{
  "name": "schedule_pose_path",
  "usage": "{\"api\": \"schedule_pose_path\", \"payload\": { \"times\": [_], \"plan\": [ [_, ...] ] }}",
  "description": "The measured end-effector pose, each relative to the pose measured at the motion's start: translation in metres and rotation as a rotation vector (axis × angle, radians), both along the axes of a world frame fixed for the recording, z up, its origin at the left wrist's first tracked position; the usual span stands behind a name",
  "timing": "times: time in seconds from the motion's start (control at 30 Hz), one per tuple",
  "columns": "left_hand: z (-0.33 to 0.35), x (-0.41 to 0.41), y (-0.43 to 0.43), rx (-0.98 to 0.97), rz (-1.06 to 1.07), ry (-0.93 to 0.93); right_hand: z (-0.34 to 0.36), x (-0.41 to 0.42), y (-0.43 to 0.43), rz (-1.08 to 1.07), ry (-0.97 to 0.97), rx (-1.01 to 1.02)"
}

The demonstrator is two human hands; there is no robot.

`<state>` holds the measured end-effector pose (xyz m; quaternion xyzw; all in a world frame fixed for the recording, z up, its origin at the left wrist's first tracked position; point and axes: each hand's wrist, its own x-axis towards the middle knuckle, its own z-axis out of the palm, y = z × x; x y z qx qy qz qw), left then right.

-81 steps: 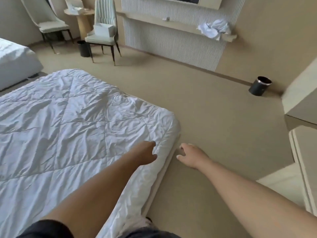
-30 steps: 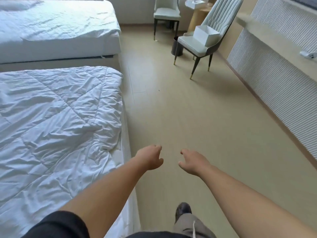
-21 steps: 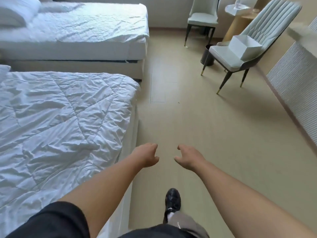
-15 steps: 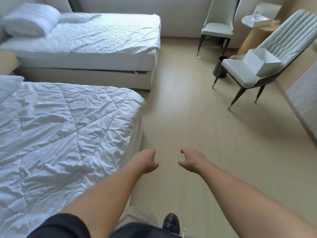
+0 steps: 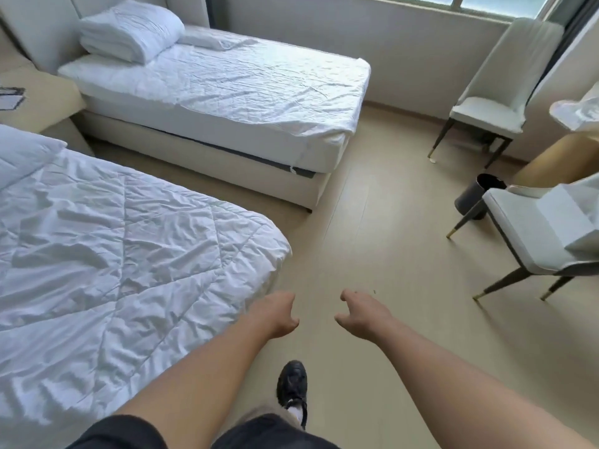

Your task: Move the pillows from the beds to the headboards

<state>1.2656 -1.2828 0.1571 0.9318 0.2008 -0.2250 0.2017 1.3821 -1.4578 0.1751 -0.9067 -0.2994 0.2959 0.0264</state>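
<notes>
Two beds fill the left side. The near bed (image 5: 123, 260) carries a crumpled white quilt, with a white pillow (image 5: 22, 150) at its far left end. The far bed (image 5: 227, 89) has a bare sheet; a thick folded white bundle (image 5: 129, 27) rests against its pale headboard (image 5: 39, 24), and a flatter pillow (image 5: 207, 40) lies behind it. My left hand (image 5: 278, 314) and my right hand (image 5: 363, 314) hang over the floor past the near bed's foot corner, fingers loosely curled, holding nothing.
A beige nightstand (image 5: 35, 102) sits between the beds. Two pale chairs (image 5: 486, 95) (image 5: 538, 241) stand at the right, the nearer with a white box on it, a dark bin (image 5: 476, 196) between them. A wood floor aisle (image 5: 372, 222) runs ahead; my black shoe (image 5: 291, 387) is below.
My view has swung left from the wall shelf toward the beds and the window. Both headboard ends have come into view. Both hands stay out in front, holding nothing.
</notes>
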Motion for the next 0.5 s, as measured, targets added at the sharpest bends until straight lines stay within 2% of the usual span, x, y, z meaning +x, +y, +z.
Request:
{"api": "schedule_pose_path", "payload": {
  "times": [0.13, 0.5],
  "plan": [
    [0.005, 0.075, 0.039, -0.019, 0.049, -0.009, 0.009, 0.080, 0.041, 0.039, 0.007, -0.034],
    [0.006, 0.256, 0.134, 0.024, 0.229, 0.007, 0.003, 0.291, 0.165, 0.207, 0.042, 0.032]
  ]
}}
